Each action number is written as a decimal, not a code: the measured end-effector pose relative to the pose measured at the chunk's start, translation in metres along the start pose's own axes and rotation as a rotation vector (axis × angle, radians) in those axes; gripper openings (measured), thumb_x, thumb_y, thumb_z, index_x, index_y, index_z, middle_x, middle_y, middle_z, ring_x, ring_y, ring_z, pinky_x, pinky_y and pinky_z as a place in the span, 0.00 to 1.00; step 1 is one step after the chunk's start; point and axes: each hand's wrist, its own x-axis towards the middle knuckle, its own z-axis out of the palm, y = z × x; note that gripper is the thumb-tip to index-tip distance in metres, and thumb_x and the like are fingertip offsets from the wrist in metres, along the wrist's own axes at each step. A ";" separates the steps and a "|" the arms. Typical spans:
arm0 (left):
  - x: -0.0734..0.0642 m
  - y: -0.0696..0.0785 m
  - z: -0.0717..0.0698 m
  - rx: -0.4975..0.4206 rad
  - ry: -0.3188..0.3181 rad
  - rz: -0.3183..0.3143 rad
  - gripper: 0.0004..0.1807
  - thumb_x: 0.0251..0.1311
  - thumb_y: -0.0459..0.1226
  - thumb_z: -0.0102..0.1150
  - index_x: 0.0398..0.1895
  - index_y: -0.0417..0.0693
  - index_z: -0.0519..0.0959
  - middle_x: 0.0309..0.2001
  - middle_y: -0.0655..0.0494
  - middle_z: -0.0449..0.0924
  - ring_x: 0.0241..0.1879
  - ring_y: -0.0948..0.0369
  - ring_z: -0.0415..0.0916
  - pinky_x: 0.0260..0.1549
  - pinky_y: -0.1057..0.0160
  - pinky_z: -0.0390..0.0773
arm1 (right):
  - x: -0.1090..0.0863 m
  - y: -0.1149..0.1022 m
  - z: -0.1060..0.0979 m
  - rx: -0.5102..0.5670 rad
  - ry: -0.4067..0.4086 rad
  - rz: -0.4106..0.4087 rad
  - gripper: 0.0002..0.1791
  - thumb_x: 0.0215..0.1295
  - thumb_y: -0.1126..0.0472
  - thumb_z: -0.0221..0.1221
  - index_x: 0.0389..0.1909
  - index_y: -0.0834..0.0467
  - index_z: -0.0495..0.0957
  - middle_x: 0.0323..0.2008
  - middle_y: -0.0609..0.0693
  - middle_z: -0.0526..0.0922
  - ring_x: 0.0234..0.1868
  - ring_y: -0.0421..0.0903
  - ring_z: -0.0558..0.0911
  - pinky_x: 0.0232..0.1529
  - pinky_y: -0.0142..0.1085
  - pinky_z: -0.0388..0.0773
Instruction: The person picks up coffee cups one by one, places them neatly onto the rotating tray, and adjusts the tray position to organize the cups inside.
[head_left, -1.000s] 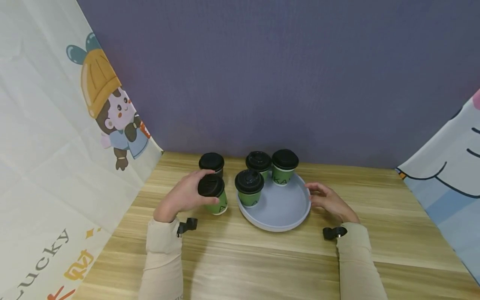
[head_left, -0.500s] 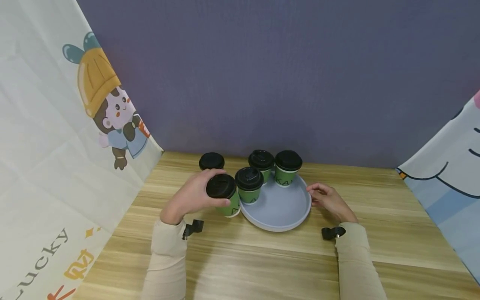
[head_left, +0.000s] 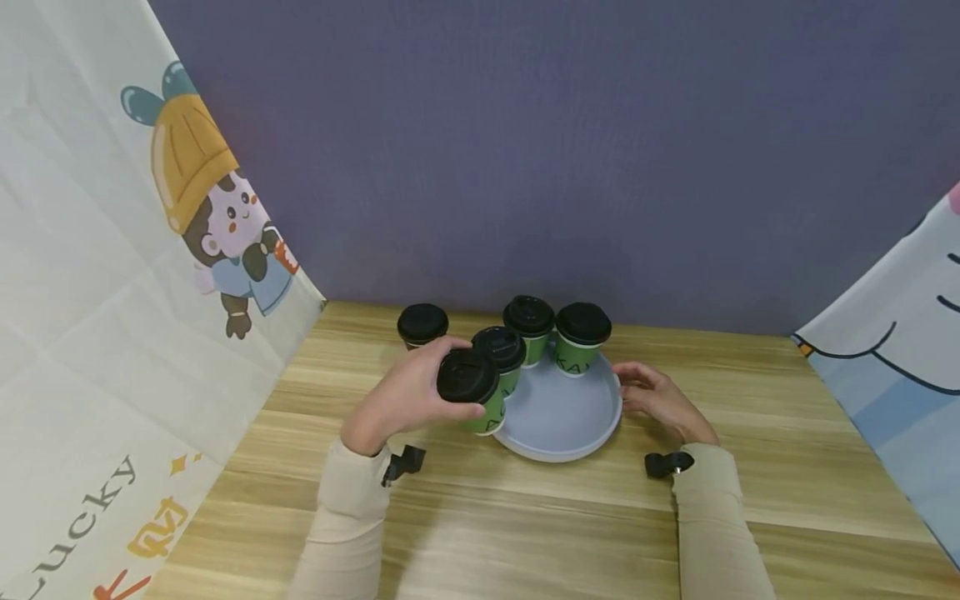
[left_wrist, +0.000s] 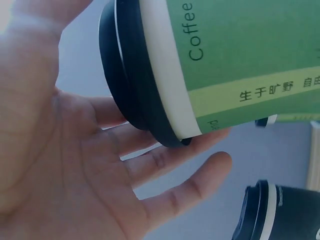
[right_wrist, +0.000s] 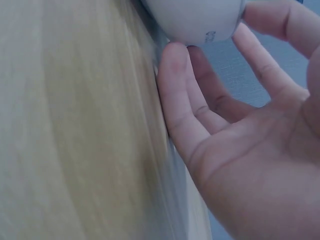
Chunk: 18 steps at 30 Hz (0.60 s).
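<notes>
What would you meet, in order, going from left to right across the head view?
"Lucky" lettering, cartoon figure, left hand, gripped cup, pale round plate, right hand, blue-and-white cloth.

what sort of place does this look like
Probably a small staged tabletop area rather than a working café, though the wider room is out of view. A wood-grain table stands against a plain purple-grey backdrop, with cartoon-printed sheets at both sides.
</notes>
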 end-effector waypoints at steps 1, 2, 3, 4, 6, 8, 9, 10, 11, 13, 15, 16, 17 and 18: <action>0.001 0.001 0.001 0.002 0.000 0.006 0.47 0.44 0.55 0.80 0.68 0.52 0.72 0.63 0.56 0.78 0.62 0.55 0.76 0.62 0.50 0.75 | 0.000 -0.001 0.000 -0.002 -0.001 0.005 0.31 0.73 0.62 0.61 0.72 0.64 0.63 0.67 0.68 0.68 0.49 0.36 0.83 0.49 0.35 0.84; 0.001 0.003 0.002 0.005 -0.001 0.010 0.47 0.44 0.56 0.80 0.69 0.52 0.72 0.64 0.56 0.78 0.63 0.54 0.75 0.63 0.50 0.74 | 0.000 -0.001 0.001 -0.002 -0.004 0.008 0.31 0.73 0.63 0.61 0.73 0.64 0.62 0.67 0.70 0.67 0.49 0.36 0.83 0.49 0.35 0.84; 0.001 0.004 0.004 0.010 -0.003 0.014 0.47 0.44 0.56 0.80 0.69 0.53 0.72 0.65 0.56 0.77 0.65 0.54 0.74 0.65 0.49 0.73 | -0.001 -0.002 0.001 -0.006 -0.007 0.012 0.32 0.73 0.63 0.60 0.73 0.64 0.62 0.68 0.71 0.66 0.50 0.36 0.82 0.49 0.35 0.84; 0.000 0.005 0.004 0.017 -0.005 0.020 0.48 0.44 0.57 0.80 0.69 0.54 0.72 0.66 0.57 0.76 0.67 0.53 0.73 0.66 0.48 0.73 | -0.003 -0.002 0.003 -0.007 -0.007 0.017 0.32 0.73 0.63 0.60 0.74 0.64 0.61 0.68 0.71 0.65 0.50 0.36 0.82 0.49 0.34 0.84; -0.001 0.006 0.006 0.032 -0.002 0.040 0.48 0.44 0.58 0.80 0.69 0.54 0.72 0.67 0.57 0.76 0.68 0.52 0.71 0.67 0.47 0.71 | -0.006 -0.004 0.008 -0.003 -0.001 0.030 0.33 0.73 0.64 0.60 0.74 0.64 0.61 0.69 0.72 0.65 0.51 0.36 0.81 0.49 0.34 0.84; -0.002 0.008 0.009 0.045 0.003 0.061 0.48 0.44 0.58 0.79 0.70 0.54 0.72 0.67 0.56 0.75 0.69 0.52 0.70 0.68 0.47 0.70 | -0.009 -0.005 0.012 -0.003 0.000 0.033 0.33 0.73 0.64 0.60 0.74 0.64 0.60 0.69 0.73 0.64 0.52 0.37 0.80 0.50 0.34 0.84; -0.002 0.008 0.010 0.050 0.008 0.073 0.48 0.44 0.58 0.79 0.69 0.54 0.72 0.68 0.55 0.75 0.70 0.52 0.69 0.69 0.47 0.70 | -0.011 -0.005 0.013 -0.004 0.001 0.035 0.33 0.73 0.63 0.60 0.75 0.64 0.59 0.70 0.73 0.64 0.53 0.37 0.80 0.50 0.34 0.84; -0.003 0.008 0.011 0.055 0.012 0.084 0.48 0.44 0.59 0.79 0.69 0.54 0.72 0.67 0.55 0.75 0.70 0.53 0.69 0.69 0.47 0.70 | -0.012 -0.005 0.015 -0.002 0.004 0.037 0.33 0.73 0.63 0.60 0.74 0.63 0.60 0.70 0.73 0.64 0.53 0.38 0.80 0.50 0.34 0.83; -0.003 0.009 0.012 0.055 0.017 0.097 0.48 0.44 0.58 0.79 0.69 0.53 0.72 0.67 0.55 0.75 0.69 0.53 0.70 0.68 0.48 0.70 | -0.013 -0.005 0.016 -0.002 0.007 0.038 0.33 0.73 0.63 0.60 0.74 0.63 0.60 0.70 0.73 0.64 0.53 0.39 0.80 0.50 0.35 0.83; -0.004 0.009 0.015 0.050 0.027 0.113 0.48 0.44 0.58 0.79 0.69 0.53 0.73 0.65 0.56 0.74 0.66 0.54 0.72 0.67 0.49 0.72 | -0.016 -0.005 0.019 -0.010 0.005 0.030 0.33 0.73 0.63 0.59 0.75 0.64 0.59 0.70 0.73 0.63 0.54 0.40 0.79 0.50 0.35 0.83; -0.005 0.009 0.017 0.042 0.038 0.123 0.47 0.43 0.58 0.80 0.68 0.53 0.73 0.63 0.57 0.74 0.63 0.54 0.74 0.65 0.49 0.74 | -0.019 -0.004 0.022 -0.020 0.008 0.026 0.33 0.74 0.63 0.59 0.75 0.63 0.59 0.71 0.72 0.63 0.55 0.40 0.79 0.51 0.35 0.83; -0.005 0.009 0.019 0.038 0.044 0.123 0.47 0.43 0.58 0.80 0.68 0.53 0.73 0.63 0.57 0.73 0.62 0.54 0.75 0.64 0.50 0.75 | -0.019 -0.004 0.022 -0.029 0.008 0.023 0.32 0.75 0.62 0.58 0.74 0.63 0.59 0.71 0.72 0.63 0.54 0.39 0.79 0.51 0.35 0.83; -0.004 0.010 0.020 0.034 0.050 0.122 0.47 0.43 0.57 0.80 0.68 0.53 0.73 0.62 0.57 0.73 0.61 0.54 0.75 0.63 0.50 0.76 | -0.018 -0.003 0.021 -0.040 0.009 0.020 0.31 0.76 0.60 0.57 0.74 0.62 0.59 0.71 0.72 0.63 0.54 0.39 0.80 0.51 0.35 0.83; -0.004 0.011 0.022 0.036 0.055 0.118 0.47 0.43 0.57 0.80 0.68 0.53 0.73 0.62 0.57 0.72 0.60 0.54 0.76 0.62 0.49 0.76 | -0.018 -0.003 0.021 -0.052 0.010 0.017 0.31 0.77 0.59 0.56 0.74 0.62 0.59 0.71 0.71 0.64 0.53 0.38 0.80 0.51 0.35 0.83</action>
